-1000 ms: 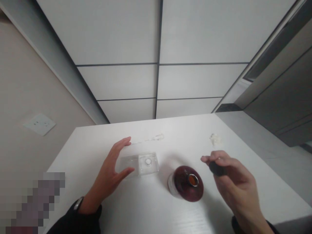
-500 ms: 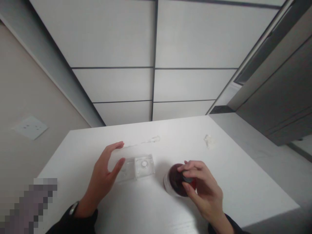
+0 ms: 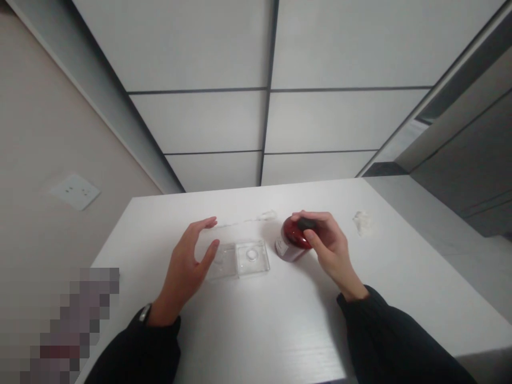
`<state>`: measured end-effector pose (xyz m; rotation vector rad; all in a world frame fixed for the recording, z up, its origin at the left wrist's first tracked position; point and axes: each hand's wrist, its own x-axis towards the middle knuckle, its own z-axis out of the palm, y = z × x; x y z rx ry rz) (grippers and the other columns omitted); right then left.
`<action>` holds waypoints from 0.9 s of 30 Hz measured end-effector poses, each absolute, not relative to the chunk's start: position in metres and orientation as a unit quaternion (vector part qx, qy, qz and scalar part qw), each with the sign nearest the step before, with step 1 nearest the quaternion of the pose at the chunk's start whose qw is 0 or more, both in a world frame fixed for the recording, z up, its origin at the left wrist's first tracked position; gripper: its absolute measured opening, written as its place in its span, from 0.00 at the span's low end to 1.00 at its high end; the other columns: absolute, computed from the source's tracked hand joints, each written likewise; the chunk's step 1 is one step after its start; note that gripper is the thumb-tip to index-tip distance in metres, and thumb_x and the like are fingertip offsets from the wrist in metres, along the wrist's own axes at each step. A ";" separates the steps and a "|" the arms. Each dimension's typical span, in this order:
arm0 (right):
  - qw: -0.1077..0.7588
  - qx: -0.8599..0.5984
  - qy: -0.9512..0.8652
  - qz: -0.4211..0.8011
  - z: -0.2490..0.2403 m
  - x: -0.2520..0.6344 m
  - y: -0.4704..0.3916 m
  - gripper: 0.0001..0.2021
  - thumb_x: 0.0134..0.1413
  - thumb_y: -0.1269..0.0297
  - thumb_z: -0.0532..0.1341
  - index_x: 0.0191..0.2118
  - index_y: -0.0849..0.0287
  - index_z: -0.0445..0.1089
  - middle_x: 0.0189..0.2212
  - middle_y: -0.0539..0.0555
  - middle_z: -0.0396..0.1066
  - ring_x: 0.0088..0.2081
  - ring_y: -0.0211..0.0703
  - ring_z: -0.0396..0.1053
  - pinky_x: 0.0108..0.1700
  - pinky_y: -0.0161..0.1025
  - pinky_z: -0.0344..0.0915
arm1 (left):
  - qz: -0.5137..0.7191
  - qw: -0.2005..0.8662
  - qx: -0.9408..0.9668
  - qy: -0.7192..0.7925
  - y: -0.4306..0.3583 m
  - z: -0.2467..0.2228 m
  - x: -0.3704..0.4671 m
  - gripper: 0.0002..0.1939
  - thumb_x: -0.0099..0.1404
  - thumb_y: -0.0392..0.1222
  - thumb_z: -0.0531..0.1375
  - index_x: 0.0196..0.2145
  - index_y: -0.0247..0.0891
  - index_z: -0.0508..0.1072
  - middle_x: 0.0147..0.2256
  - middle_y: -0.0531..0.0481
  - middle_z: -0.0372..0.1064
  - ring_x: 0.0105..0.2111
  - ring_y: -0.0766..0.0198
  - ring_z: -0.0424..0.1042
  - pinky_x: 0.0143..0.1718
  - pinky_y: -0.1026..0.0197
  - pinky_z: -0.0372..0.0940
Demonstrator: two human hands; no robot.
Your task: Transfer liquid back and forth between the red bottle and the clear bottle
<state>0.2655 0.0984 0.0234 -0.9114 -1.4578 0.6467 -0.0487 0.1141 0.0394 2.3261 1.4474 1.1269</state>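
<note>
A dark red bottle [image 3: 288, 247] with a white label is to the right of centre. The fingers and thumb of my right hand [image 3: 334, 249] close around its top, at the black cap [image 3: 306, 224]. Just left of the bottle lies a clear plastic case [image 3: 253, 258], opened flat into two square halves, with a round ring in the right one. My left hand [image 3: 184, 266] hovers at the case's left half, thumb and fingers apart and holding nothing. Behind the case lies a thin transparent dropper-like piece [image 3: 267, 215], its left end near my left fingertips.
A crumpled white tissue-like scrap [image 3: 362, 223] lies at the back right of the white table [image 3: 256, 330]. Panelled white doors [image 3: 204, 122] rise behind the table. A wall socket [image 3: 75, 191] is on the left, near a pixelated patch.
My right hand has moved the bottle away from me, from the case's front right to beside its right side. The left hand keeps its open shape. The whole view has shifted slightly.
</note>
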 end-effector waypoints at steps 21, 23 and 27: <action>0.619 -0.408 -0.609 0.283 0.026 0.258 0.095 0.12 0.71 0.56 0.65 0.55 0.49 0.76 0.48 0.56 0.78 0.51 0.50 0.75 0.53 0.47 0.74 | 0.331 0.054 0.808 0.484 0.113 0.035 -0.051 0.17 0.80 0.48 0.54 0.61 0.42 0.69 0.56 0.43 0.76 0.58 0.50 0.76 0.61 0.44 0.72; 0.615 -0.411 -0.612 0.279 0.027 0.260 0.096 0.11 0.70 0.54 0.66 0.53 0.49 0.78 0.47 0.56 0.76 0.51 0.51 0.73 0.53 0.48 0.73 | 0.328 0.051 0.809 0.486 0.113 0.035 -0.052 0.17 0.80 0.48 0.54 0.61 0.43 0.70 0.56 0.43 0.77 0.58 0.49 0.76 0.62 0.43 0.72; 0.614 -0.419 -0.612 0.270 0.026 0.262 0.096 0.13 0.68 0.54 0.67 0.54 0.48 0.77 0.48 0.56 0.71 0.54 0.52 0.70 0.56 0.50 0.71 | 0.324 0.044 0.809 0.488 0.114 0.036 -0.053 0.17 0.80 0.48 0.54 0.61 0.43 0.69 0.57 0.43 0.77 0.58 0.49 0.77 0.62 0.42 0.72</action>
